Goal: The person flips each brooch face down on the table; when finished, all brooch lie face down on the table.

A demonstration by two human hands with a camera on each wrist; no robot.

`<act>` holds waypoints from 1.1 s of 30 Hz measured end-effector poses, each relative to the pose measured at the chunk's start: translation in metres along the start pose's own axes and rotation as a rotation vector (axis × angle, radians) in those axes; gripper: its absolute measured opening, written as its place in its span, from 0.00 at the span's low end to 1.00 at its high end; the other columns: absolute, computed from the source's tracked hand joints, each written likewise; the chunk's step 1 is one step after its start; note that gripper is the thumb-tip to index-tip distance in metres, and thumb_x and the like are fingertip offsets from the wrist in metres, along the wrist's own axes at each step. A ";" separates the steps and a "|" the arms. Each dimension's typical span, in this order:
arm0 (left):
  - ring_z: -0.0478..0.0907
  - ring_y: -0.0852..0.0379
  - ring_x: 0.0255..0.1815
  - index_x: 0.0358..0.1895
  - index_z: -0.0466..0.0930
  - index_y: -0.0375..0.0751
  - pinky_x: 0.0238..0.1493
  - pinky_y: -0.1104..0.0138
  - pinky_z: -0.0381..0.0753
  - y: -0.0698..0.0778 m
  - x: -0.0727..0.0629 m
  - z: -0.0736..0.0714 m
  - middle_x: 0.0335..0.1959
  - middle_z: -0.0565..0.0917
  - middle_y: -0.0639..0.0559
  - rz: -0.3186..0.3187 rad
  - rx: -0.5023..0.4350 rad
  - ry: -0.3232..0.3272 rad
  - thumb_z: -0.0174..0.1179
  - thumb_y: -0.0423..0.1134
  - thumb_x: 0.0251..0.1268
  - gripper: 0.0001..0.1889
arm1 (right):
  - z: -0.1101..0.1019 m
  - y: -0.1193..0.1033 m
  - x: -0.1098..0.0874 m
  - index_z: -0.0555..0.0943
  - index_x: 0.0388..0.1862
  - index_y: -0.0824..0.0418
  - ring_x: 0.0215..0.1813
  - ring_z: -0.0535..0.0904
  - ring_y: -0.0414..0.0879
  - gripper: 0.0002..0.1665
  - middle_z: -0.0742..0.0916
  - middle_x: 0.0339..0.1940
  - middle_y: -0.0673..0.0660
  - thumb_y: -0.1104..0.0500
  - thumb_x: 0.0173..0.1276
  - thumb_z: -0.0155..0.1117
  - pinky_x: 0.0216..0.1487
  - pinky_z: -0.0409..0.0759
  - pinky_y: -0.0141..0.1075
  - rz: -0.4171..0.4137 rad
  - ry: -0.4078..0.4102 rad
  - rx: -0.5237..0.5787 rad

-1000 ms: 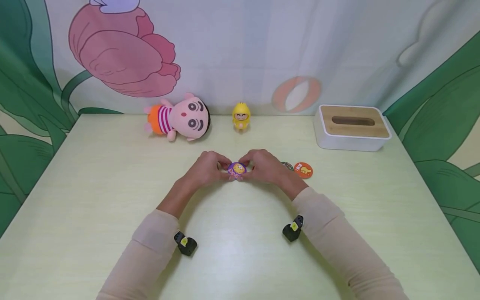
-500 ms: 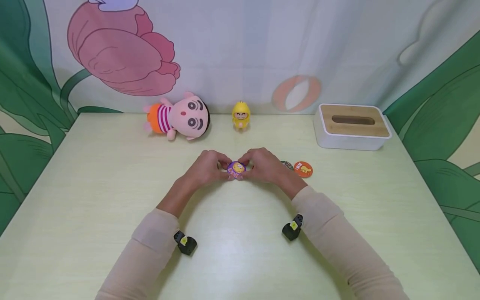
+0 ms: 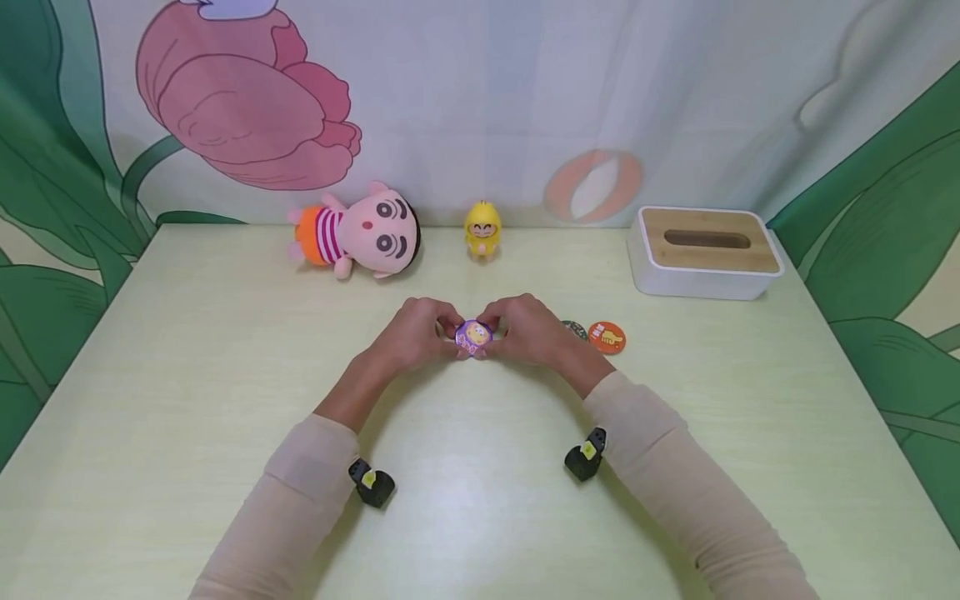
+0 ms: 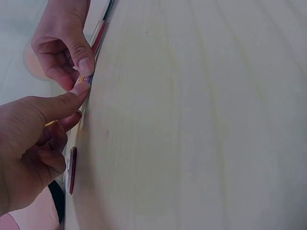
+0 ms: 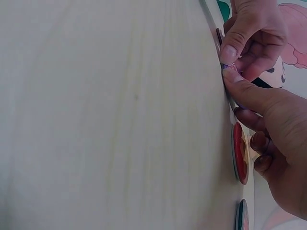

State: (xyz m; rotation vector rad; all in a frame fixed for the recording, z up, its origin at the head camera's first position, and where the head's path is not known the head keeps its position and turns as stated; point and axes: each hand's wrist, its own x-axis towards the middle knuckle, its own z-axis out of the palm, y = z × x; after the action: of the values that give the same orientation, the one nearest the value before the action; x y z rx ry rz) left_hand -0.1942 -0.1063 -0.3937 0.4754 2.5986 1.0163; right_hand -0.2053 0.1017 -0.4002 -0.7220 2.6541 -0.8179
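A small round purple disc (image 3: 474, 334) with a yellow cartoon figure is held between both hands near the middle of the table. My left hand (image 3: 415, 335) pinches its left edge between thumb and fingers. On the opposite edge, my right hand (image 3: 528, 333) pinches it the same way. The thumbs nearly meet at the near rim in the left wrist view. A dark red disc (image 4: 72, 170) lies below my left hand there. Under my right hand, the right wrist view has a red disc (image 5: 240, 153), which the head view hides.
An orange disc (image 3: 607, 337) and a partly covered green disc (image 3: 574, 330) lie right of my right hand. Along the back edge are a plush doll (image 3: 360, 232), a yellow figurine (image 3: 482, 231) and a white tissue box (image 3: 705, 252) with a wooden lid.
The purple disc's face looks paler and shinier now, as if tilted slightly. Both hands keep their grip in nearly the same place.
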 end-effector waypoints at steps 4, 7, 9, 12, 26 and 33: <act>0.79 0.52 0.42 0.47 0.86 0.34 0.46 0.66 0.78 0.001 0.000 -0.001 0.38 0.87 0.44 0.005 -0.008 0.002 0.76 0.34 0.55 0.16 | 0.000 0.000 0.000 0.86 0.54 0.62 0.44 0.81 0.45 0.26 0.91 0.42 0.54 0.54 0.59 0.80 0.51 0.80 0.38 -0.003 0.006 0.006; 0.79 0.52 0.41 0.46 0.86 0.34 0.45 0.66 0.78 0.002 -0.001 -0.001 0.38 0.87 0.44 0.006 -0.014 0.008 0.76 0.34 0.54 0.16 | 0.000 0.000 0.000 0.87 0.53 0.61 0.44 0.80 0.45 0.25 0.91 0.41 0.53 0.54 0.59 0.80 0.52 0.80 0.38 0.003 0.008 0.009; 0.79 0.52 0.40 0.46 0.86 0.34 0.45 0.66 0.78 0.002 -0.001 -0.001 0.37 0.87 0.44 0.003 -0.021 0.013 0.76 0.34 0.54 0.16 | 0.000 0.000 0.000 0.87 0.53 0.61 0.44 0.80 0.46 0.24 0.91 0.41 0.54 0.54 0.59 0.80 0.52 0.80 0.38 0.003 0.010 0.007; 0.79 0.52 0.39 0.46 0.86 0.34 0.44 0.67 0.78 0.002 -0.001 -0.001 0.37 0.87 0.44 -0.006 -0.034 0.020 0.76 0.33 0.55 0.16 | 0.000 -0.001 0.000 0.86 0.53 0.61 0.43 0.80 0.46 0.24 0.90 0.40 0.54 0.54 0.59 0.79 0.51 0.79 0.37 -0.005 0.016 -0.002; 0.78 0.53 0.37 0.45 0.86 0.34 0.40 0.68 0.76 0.000 -0.001 -0.002 0.36 0.86 0.44 -0.003 -0.040 0.049 0.76 0.33 0.55 0.15 | 0.002 -0.001 0.001 0.86 0.53 0.63 0.41 0.79 0.45 0.24 0.89 0.37 0.55 0.55 0.59 0.80 0.46 0.76 0.34 -0.006 0.053 0.011; 0.78 0.53 0.38 0.43 0.86 0.34 0.41 0.67 0.75 0.001 0.000 -0.004 0.34 0.87 0.44 0.010 -0.033 0.063 0.75 0.31 0.56 0.12 | 0.002 -0.001 0.002 0.87 0.51 0.62 0.39 0.79 0.46 0.20 0.90 0.37 0.55 0.57 0.60 0.78 0.43 0.75 0.33 -0.003 0.076 0.026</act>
State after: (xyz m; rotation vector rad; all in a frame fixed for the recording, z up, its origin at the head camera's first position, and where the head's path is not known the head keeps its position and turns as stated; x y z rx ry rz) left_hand -0.1956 -0.1081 -0.3907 0.4553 2.6325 1.0924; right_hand -0.2054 0.0988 -0.4012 -0.7015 2.7049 -0.8964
